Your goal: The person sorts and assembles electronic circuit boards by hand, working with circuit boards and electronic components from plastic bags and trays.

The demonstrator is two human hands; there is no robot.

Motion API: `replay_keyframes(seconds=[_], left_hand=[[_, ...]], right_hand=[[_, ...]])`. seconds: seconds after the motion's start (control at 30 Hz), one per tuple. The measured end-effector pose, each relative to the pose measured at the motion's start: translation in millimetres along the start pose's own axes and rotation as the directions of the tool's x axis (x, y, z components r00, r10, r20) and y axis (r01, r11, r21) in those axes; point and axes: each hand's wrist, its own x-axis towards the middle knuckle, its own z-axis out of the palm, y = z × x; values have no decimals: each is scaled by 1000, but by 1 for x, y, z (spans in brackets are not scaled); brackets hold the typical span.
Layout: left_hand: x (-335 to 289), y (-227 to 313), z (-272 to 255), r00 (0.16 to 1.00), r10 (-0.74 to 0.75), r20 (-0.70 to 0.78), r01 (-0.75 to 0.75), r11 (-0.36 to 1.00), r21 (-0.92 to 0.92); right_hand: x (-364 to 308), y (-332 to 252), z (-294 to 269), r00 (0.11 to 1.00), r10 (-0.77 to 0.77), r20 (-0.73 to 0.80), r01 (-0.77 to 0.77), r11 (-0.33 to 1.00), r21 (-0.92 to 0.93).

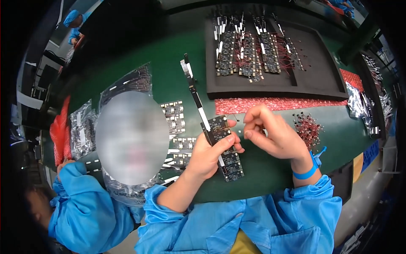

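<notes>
My left hand (209, 154) is closed around a dark circuit board panel (231, 163), thumb across its face. A long flex cable with white strips (198, 103) runs up and away from the panel's upper left. My right hand (270, 133), wearing a blue wrist strap (308, 170), hovers just right of the board. Its thumb and index finger are pinched together; whatever sits between them is too small to make out. A tiny dark part on a thin wire (236, 119) shows at the board's upper right corner. Beyond my right hand lies a pile of small red-wired components (308, 129).
A black foam tray (270, 89) with rows of wired boards (249, 51) stands at the back right, before red bubble wrap (279, 106). More board panels (174, 116) and plastic bags (83, 131) lie left. A co-worker in a blue sleeve (80, 186) sits close at left.
</notes>
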Motion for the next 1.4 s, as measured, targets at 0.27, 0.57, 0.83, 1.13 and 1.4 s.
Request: replay_keyframes(seconds=[0.27,0.57,0.83,1.13,1.4], left_hand=[[2,-2,-3,1000,2,23,-4,999,53],[0,-3,-3,999,21,27,-23,997,68],[-2,-1,1,999,-4,-36,3,999,-34],[-2,3,-3,982,-176,61,182,976,-118],[0,0,-4,977,-192,92,203,971,-125]], right_hand=[[-1,-2,-2,985,9,173,-13,1000,23],[-3,1,5,997,46,57,-50,997,66],[-3,1,7,996,3,-88,-10,997,-82],[-4,6,7,984,-120,-131,98,982,-161],[-4,7,7,990,-78,-120,62,990,-126]])
